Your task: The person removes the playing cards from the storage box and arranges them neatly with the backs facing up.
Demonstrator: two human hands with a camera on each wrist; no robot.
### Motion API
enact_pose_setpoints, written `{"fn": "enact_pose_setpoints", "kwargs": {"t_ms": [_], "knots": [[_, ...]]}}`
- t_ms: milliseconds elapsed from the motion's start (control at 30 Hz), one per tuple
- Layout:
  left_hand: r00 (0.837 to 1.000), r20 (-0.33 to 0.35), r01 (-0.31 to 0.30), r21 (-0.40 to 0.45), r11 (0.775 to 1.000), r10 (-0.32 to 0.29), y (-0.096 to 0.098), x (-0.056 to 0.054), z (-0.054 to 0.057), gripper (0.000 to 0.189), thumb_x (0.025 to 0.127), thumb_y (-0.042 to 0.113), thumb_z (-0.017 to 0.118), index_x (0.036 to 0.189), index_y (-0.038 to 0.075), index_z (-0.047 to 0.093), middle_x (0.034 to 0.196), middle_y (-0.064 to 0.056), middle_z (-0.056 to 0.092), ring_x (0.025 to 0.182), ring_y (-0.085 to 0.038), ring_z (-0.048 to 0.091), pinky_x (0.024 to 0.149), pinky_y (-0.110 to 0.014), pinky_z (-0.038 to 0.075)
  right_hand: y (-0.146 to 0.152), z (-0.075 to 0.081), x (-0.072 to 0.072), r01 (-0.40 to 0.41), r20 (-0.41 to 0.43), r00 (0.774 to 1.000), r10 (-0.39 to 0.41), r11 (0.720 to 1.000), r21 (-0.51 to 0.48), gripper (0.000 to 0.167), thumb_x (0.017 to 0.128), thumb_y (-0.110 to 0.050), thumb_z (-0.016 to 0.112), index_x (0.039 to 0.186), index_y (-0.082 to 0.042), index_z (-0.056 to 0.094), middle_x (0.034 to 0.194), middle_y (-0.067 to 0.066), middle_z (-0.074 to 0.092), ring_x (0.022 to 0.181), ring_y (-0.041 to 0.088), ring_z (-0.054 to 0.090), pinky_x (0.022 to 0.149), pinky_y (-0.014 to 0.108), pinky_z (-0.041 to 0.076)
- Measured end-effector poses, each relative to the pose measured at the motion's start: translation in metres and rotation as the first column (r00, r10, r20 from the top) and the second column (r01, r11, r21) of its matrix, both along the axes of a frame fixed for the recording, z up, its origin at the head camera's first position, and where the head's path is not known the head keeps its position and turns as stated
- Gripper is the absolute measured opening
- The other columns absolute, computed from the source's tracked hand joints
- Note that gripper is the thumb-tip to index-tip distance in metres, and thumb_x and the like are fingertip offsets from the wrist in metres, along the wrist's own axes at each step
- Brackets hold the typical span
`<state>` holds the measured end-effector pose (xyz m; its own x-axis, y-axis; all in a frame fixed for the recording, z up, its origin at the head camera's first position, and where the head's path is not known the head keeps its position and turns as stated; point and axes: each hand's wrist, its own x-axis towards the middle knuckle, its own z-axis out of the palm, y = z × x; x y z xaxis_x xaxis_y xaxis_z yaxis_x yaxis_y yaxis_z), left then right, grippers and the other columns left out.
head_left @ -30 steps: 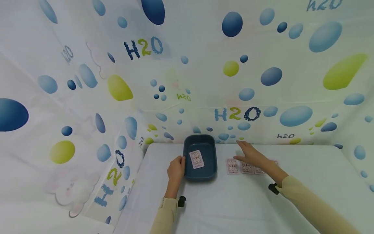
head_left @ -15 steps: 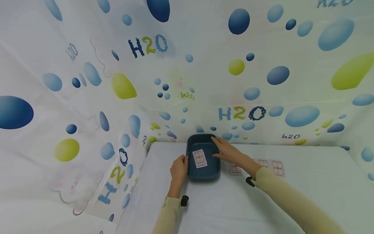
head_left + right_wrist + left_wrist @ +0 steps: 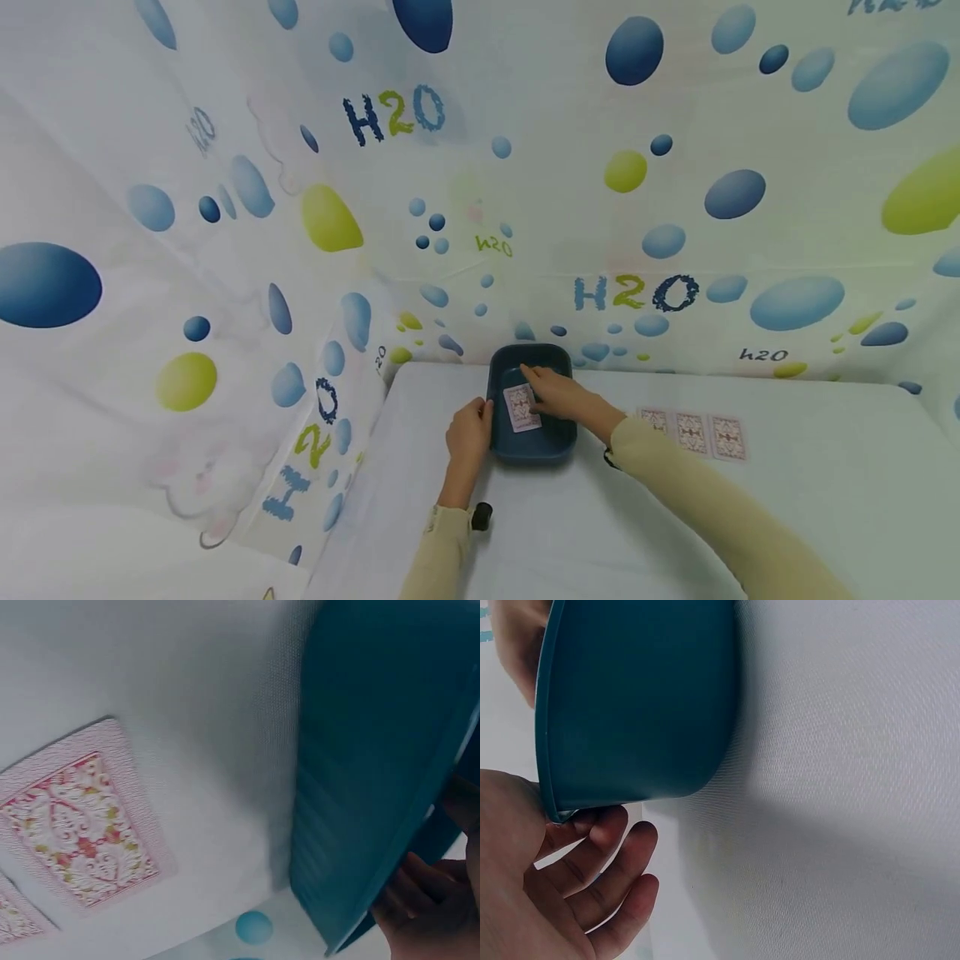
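One left hand [image 3: 468, 429] is gripping the left rim of a dark-blue tub [image 3: 534, 457], standing at lower centre on the desk [image 3: 570, 542]. Inside, a patterned card [image 3: 521, 408] is lying near-upright in the frame, top leaning left. The right hand [image 3: 562, 395], nearer, is overlapping its right edge, thumb and fingers parted, contact not showing clearly. Lower right: three cards [image 3: 692, 433] are lying rowed.

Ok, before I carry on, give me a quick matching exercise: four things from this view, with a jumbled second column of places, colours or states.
1. left hand
2. right hand
3. rectangular bin
4. row of playing cards

A. dark blue-green
B. on the white table, right of the bin
C. over the bin's interior
D. gripping the bin's left rim

Pairs: 1-D, 2-C, 3-A, 4-B
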<state>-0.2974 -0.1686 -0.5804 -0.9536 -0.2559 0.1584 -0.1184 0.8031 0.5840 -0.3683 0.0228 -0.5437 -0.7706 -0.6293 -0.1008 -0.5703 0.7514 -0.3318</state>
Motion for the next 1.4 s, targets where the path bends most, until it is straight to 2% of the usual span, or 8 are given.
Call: {"fn": "enact_pose_setpoints", "kwargs": {"t_ms": [233, 400, 600, 867, 967, 1100, 1233, 1400], "knots": [[1.0, -0.012, 0.015, 0.016, 1.0, -0.014, -0.002, 0.002, 0.001, 0.036, 0.103, 0.03, 0.057, 0.072, 0.013, 0.055, 0.061, 0.0, 0.049, 0.052, -0.014, 0.044, 0.047, -0.03, 0.03, -0.025, -0.007, -0.005, 0.078, 0.07, 0.994, -0.086, 0.992, 0.102, 0.086, 0.092, -0.024, 0.074, 0.157, -0.002, 0.023, 0.158, 0.022, 0.037, 0.144, 0.04, 0.04, 0.115, 0.051, 0.036], [1.0, -0.007, 0.019, 0.017, 1.0, -0.019, -0.002, 0.003, 0.004, 0.036, 0.103, 0.031, 0.057, 0.071, 0.013, 0.055, 0.061, 0.001, 0.049, 0.052, -0.014, 0.044, 0.048, -0.03, 0.03, -0.031, -0.013, -0.01, 0.077, 0.089, 0.992, -0.091, 0.986, 0.145, 0.087, 0.091, -0.023, 0.075, 0.158, -0.005, 0.023, 0.159, 0.019, 0.036, 0.144, 0.04, 0.04, 0.115, 0.052, 0.036], [1.0, -0.014, 0.022, 0.005, 1.0, -0.022, 0.0, 0.003, 0.004, 0.037, 0.103, 0.03, 0.056, 0.071, 0.013, 0.053, 0.06, 0.001, 0.047, 0.052, -0.014, 0.043, 0.047, -0.029, 0.029, -0.028, -0.021, -0.014, 0.081, 0.131, 0.986, -0.099, 0.988, 0.133, 0.087, 0.093, -0.022, 0.073, 0.158, -0.003, 0.019, 0.158, 0.024, 0.035, 0.145, 0.042, 0.038, 0.116, 0.052, 0.034], [0.999, -0.018, 0.027, 0.001, 1.0, -0.027, -0.001, 0.002, 0.004, 0.036, 0.103, 0.031, 0.056, 0.073, 0.013, 0.055, 0.062, 0.0, 0.049, 0.053, -0.014, 0.044, 0.048, -0.029, 0.03, -0.03, -0.018, -0.014, 0.091, 0.115, 0.987, -0.108, 0.986, 0.138, 0.082, 0.091, -0.023, 0.076, 0.155, -0.002, 0.028, 0.153, 0.027, 0.033, 0.142, 0.044, 0.036, 0.113, 0.053, 0.037], [1.0, -0.012, 0.025, 0.005, 1.0, -0.025, -0.001, 0.002, 0.006, 0.035, 0.103, 0.031, 0.056, 0.073, 0.012, 0.056, 0.062, 0.0, 0.049, 0.053, -0.014, 0.044, 0.048, -0.029, 0.03, -0.031, -0.018, -0.014, 0.106, 0.102, 0.988, -0.118, 0.987, 0.121, 0.079, 0.087, -0.023, 0.079, 0.15, -0.003, 0.034, 0.149, 0.026, 0.034, 0.139, 0.044, 0.037, 0.111, 0.053, 0.039], [1.0, -0.012, 0.026, 0.006, 1.0, -0.026, -0.001, 0.004, 0.009, 0.035, 0.103, 0.03, 0.056, 0.073, 0.012, 0.056, 0.062, 0.0, 0.05, 0.053, -0.014, 0.044, 0.048, -0.029, 0.03, -0.031, -0.022, -0.015, 0.131, 0.088, 0.987, -0.137, 0.989, 0.076, 0.083, 0.082, -0.023, 0.085, 0.145, -0.007, 0.033, 0.146, 0.027, 0.038, 0.136, 0.045, 0.04, 0.111, 0.054, 0.04], [1.0, -0.012, 0.023, 0.01, 1.0, -0.023, -0.001, 0.005, 0.009, 0.035, 0.103, 0.03, 0.056, 0.073, 0.012, 0.057, 0.062, 0.0, 0.051, 0.053, -0.014, 0.044, 0.049, -0.028, 0.031, -0.029, -0.024, -0.014, 0.159, 0.133, 0.978, -0.16, 0.987, 0.018, 0.085, 0.08, -0.02, 0.086, 0.142, -0.01, 0.029, 0.142, 0.028, 0.049, 0.13, 0.045, 0.047, 0.11, 0.054, 0.041], [0.999, -0.027, 0.019, 0.003, 1.0, -0.019, 0.0, 0.006, 0.008, 0.034, 0.103, 0.029, 0.057, 0.074, 0.011, 0.057, 0.063, -0.001, 0.051, 0.054, -0.014, 0.044, 0.049, -0.029, 0.031, -0.026, -0.024, -0.012, 0.182, 0.205, 0.964, -0.168, 0.982, -0.054, 0.08, 0.081, -0.013, 0.084, 0.138, -0.01, 0.028, 0.123, 0.024, 0.063, 0.109, 0.036, 0.064, 0.099, 0.047, 0.05]]}}
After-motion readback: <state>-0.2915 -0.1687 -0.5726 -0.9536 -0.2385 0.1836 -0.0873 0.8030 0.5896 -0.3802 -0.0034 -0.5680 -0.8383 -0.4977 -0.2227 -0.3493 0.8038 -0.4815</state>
